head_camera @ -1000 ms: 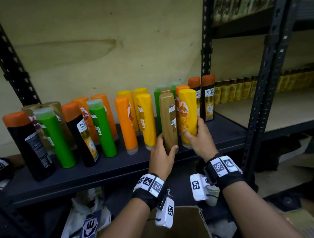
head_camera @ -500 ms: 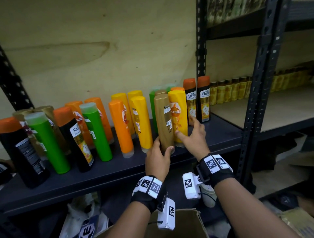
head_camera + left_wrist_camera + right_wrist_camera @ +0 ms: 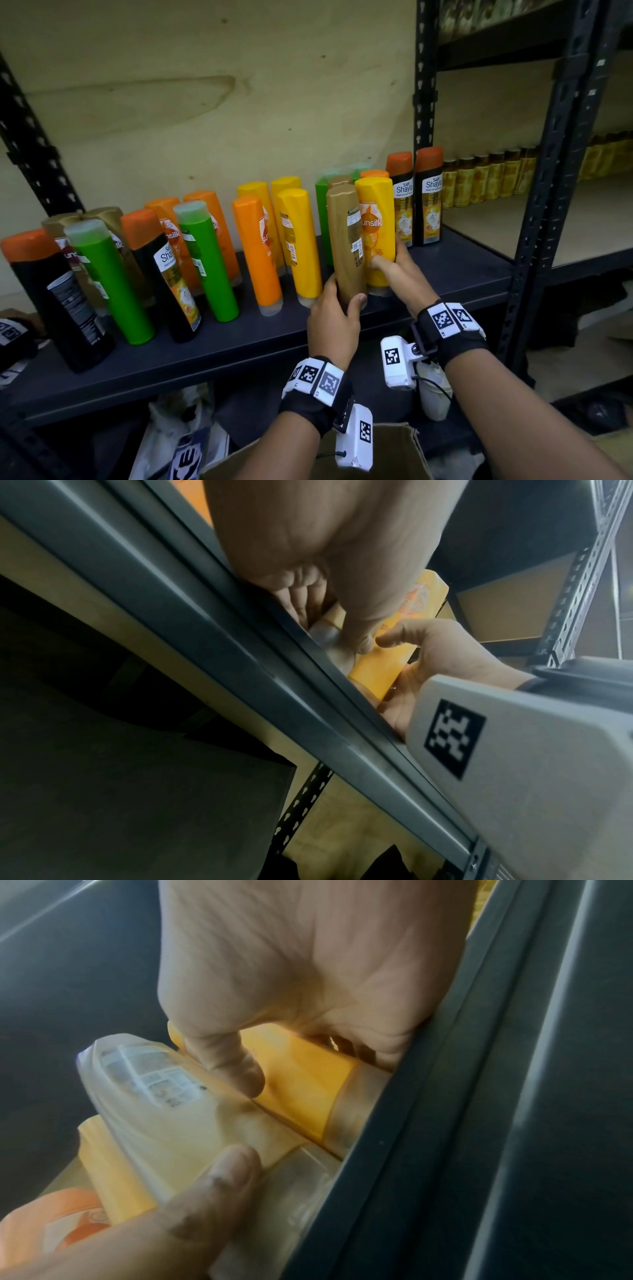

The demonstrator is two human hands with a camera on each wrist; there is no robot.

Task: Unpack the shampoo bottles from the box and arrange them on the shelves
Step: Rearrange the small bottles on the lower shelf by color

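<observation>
Centrally, left hand (image 3: 334, 325) grip holds the gold bottle (image 3: 346, 240) on the shelf (image 3: 239, 346); right hand (image 3: 402, 274) grip holds the adjoining yellow bottle (image 3: 375, 222).

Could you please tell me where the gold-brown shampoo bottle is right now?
In the head view, the gold-brown bottle stands near the front of the dark shelf, right of centre, gripped low by the left hand and touching the yellow Sunsilk bottle on its right.

Two hands (image 3: 334, 329), roughly twenty shampoo bottles (image 3: 346, 240)
</observation>
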